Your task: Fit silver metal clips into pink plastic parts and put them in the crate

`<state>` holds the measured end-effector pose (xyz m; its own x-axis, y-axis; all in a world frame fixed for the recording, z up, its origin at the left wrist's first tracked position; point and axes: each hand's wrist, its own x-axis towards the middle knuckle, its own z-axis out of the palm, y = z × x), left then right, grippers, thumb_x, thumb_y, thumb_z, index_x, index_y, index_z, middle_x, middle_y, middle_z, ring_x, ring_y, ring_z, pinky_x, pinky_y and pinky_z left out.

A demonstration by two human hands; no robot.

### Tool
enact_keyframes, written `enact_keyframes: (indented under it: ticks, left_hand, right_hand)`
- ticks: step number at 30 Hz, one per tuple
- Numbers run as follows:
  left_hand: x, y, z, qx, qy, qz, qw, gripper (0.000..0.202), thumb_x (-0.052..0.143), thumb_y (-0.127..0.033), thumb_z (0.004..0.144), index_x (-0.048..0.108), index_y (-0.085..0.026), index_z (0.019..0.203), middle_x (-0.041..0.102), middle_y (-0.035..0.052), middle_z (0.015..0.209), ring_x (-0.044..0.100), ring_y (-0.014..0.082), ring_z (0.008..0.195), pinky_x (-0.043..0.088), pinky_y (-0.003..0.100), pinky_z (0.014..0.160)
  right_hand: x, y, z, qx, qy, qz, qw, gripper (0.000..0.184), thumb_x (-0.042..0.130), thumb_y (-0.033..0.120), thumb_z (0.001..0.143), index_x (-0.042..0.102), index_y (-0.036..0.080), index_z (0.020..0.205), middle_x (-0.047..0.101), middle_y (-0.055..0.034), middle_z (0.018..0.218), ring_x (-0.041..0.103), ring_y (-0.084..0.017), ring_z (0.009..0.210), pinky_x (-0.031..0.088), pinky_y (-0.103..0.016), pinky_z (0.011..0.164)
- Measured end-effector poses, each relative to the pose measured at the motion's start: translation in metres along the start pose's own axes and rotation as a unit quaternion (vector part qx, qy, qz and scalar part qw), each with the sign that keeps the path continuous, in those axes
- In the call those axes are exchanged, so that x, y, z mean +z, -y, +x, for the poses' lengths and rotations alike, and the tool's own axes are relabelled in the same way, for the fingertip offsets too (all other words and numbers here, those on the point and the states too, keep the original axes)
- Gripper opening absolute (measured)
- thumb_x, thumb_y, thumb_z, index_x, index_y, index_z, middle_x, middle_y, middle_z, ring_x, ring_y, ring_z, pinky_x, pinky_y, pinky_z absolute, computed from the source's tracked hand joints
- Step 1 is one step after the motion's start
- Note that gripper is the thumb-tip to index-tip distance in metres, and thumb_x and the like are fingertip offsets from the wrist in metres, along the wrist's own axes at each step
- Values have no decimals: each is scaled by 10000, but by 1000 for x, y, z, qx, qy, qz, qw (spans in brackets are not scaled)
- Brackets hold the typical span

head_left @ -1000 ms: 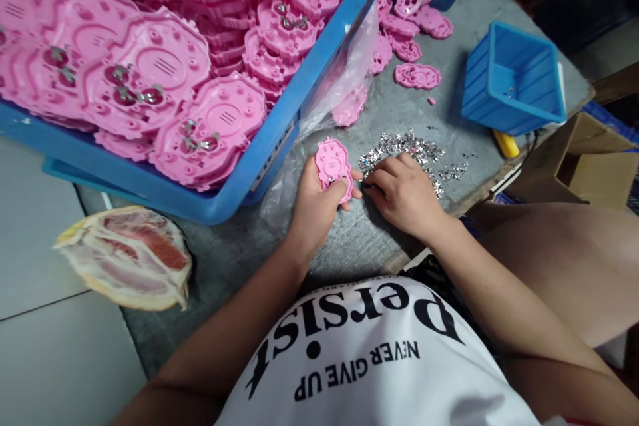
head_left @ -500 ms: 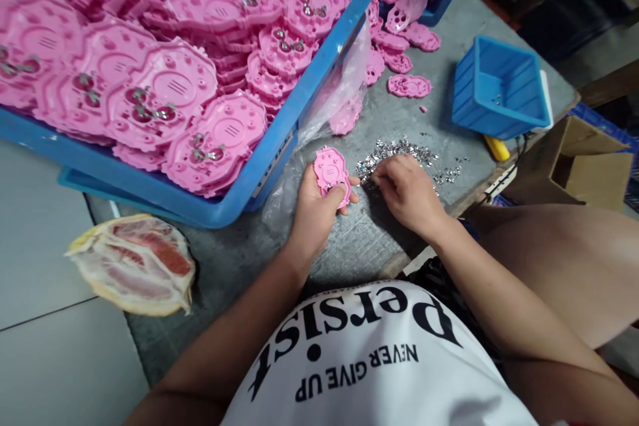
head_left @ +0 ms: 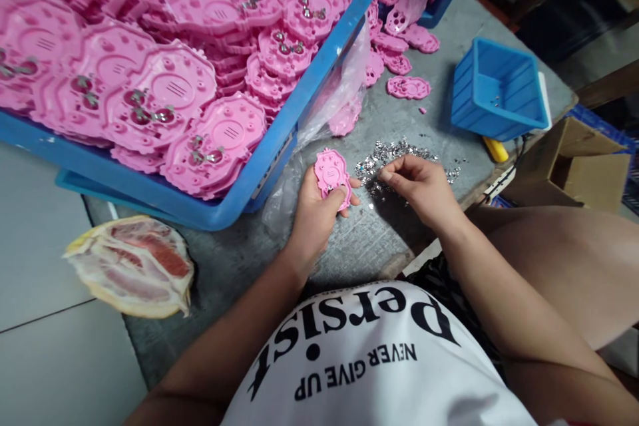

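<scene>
My left hand grips a pink plastic casing, its thumb pressed over the lower part and its fingers underneath. The casing's face has raised rims and small slots. Over a heap of small shiny metal pieces is my right hand, thumb and forefinger pinched together. Whatever is between those fingertips is too small to make out. The heap lies on the grey table just right of the casing.
A large blue crate full of pink casings with metal pieces stands at the upper left. Loose pink parts lie behind the heap. A small blue bin stands at right, a cardboard box beyond the edge, a cut pomelo at left.
My right hand has shifted slightly to the right and lifted a little over the heap, with its fingers now in a clearer pinch. The left hand keeps its hold on the pink casing.
</scene>
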<state>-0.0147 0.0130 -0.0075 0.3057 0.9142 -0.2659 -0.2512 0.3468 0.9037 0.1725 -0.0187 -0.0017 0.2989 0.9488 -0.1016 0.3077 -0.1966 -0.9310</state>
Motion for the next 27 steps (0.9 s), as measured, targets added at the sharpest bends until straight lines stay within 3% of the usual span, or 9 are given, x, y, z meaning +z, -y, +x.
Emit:
enact_keyframes:
  ticks: [7,16,19,22,27]
  left_hand:
    - [0,0,-1,-2,1,0,1000,341,637,-151,790,523,-209,1106,750,34,927,683,133,641,427,214,476]
    - [4,1,-5,20,19,14,1000,347,655,-142,803,510,-224,1108,736,23,953,666,123,652,450,226,517]
    - [2,7,-7,70,11,77,995,349,693,-127,792,526,-239,1078,737,12,975,702,146,780,551,273,706]
    - [0,12,-10,120,-6,148,982,437,742,-127,785,545,-251,1155,738,17,1028,718,189,960,556,346,940]
    - [-3,12,-16,150,-21,213,965,604,807,-201,796,531,-270,1329,716,67,1213,700,249,1127,550,366,975]
  right_hand:
    - [-2,1,0,19,-19,-23,999,169,747,334,745,769,177,804,707,-15,733,531,-134,643,383,-292,618]
    - [5,15,-11,90,35,118,988,235,852,357,651,761,175,767,659,6,659,431,-87,527,303,-263,504]
    - [11,21,-15,114,57,173,977,254,880,357,623,753,177,750,652,8,644,401,-74,487,272,-256,464]
    - [18,24,-17,137,68,223,963,286,908,353,587,732,178,729,656,4,644,409,-70,473,291,-251,451]
    - [27,25,-19,162,52,260,950,328,912,295,542,678,204,752,663,25,612,465,-84,452,347,-246,443]
